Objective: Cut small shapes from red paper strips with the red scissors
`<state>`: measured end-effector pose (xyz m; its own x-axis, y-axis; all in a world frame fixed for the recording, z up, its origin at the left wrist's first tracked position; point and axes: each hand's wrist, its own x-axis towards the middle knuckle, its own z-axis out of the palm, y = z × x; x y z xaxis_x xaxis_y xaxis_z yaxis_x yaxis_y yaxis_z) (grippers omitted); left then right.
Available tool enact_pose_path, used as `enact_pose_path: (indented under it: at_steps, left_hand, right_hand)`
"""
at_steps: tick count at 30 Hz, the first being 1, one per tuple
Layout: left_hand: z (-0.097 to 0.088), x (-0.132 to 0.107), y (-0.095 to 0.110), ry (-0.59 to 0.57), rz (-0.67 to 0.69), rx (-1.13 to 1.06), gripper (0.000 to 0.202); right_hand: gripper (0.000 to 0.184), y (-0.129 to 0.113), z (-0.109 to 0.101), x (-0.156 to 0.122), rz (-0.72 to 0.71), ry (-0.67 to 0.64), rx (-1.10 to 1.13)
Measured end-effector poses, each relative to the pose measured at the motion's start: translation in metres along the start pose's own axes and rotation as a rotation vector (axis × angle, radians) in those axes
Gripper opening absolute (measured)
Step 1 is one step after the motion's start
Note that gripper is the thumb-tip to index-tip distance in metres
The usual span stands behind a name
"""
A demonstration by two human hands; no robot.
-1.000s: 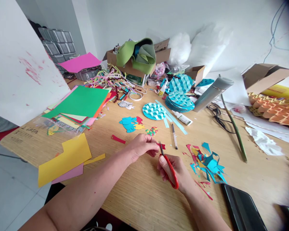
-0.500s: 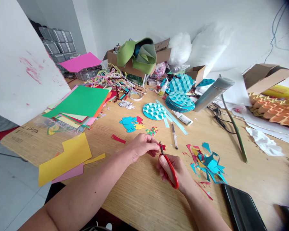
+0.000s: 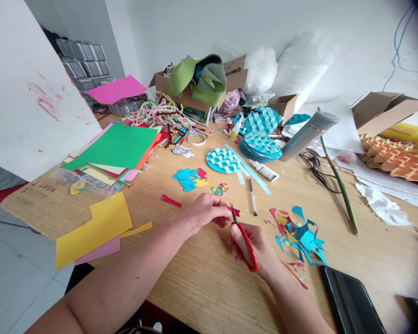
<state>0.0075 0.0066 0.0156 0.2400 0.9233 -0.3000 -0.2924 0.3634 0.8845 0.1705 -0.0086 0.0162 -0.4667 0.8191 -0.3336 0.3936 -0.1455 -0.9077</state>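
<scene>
My left hand (image 3: 205,212) pinches a small red paper piece (image 3: 235,212) just above the wooden table (image 3: 202,283). My right hand (image 3: 255,249) grips red-handled scissors (image 3: 244,241), whose short blades point up at that red piece and touch its edge. A red paper strip (image 3: 171,201) lies left of my left hand. A blue paper fish with red and yellow bits (image 3: 190,178) and a cluster of tiny coloured cutouts (image 3: 219,189) lie beyond my hands.
Paper scraps in blue, red and yellow (image 3: 299,234) lie right of the scissors. A pen (image 3: 252,197), glue tube (image 3: 264,170), blue wave discs (image 3: 223,160), stacked coloured sheets (image 3: 114,150), yellow paper (image 3: 94,227), a dark tablet (image 3: 350,301) and cardboard boxes (image 3: 195,93) crowd the table.
</scene>
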Motion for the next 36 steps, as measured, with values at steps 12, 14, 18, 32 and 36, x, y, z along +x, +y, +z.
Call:
enact_pose_path:
  at_steps: [12,14,18,32,36]
  left_hand:
    - [-0.0014,0.0011,-0.0011,0.002,0.01,0.023,0.016]
    - [-0.0011,0.0006,-0.0005,-0.001,0.004,0.029,0.015]
    - [-0.0007,-0.0005,0.0011,-0.002,-0.003,0.037,0.013]
    - [-0.0016,-0.0014,0.0042,-0.001,-0.023,0.063,0.013]
    - [-0.0018,-0.0014,0.0044,0.004,-0.027,0.045,0.012]
  right_hand:
    - [0.048,0.002,-0.0027,0.0009,-0.047,-0.026,-0.02]
    - [0.047,0.002,-0.0031,0.0008,-0.056,-0.03,-0.033]
    - [0.047,0.0019,-0.0032,0.0005,-0.05,-0.027,-0.042]
    - [0.048,0.0063,-0.0036,0.0008,-0.026,-0.042,-0.04]
    - [0.049,0.0056,-0.0033,-0.0005,-0.014,-0.032,-0.041]
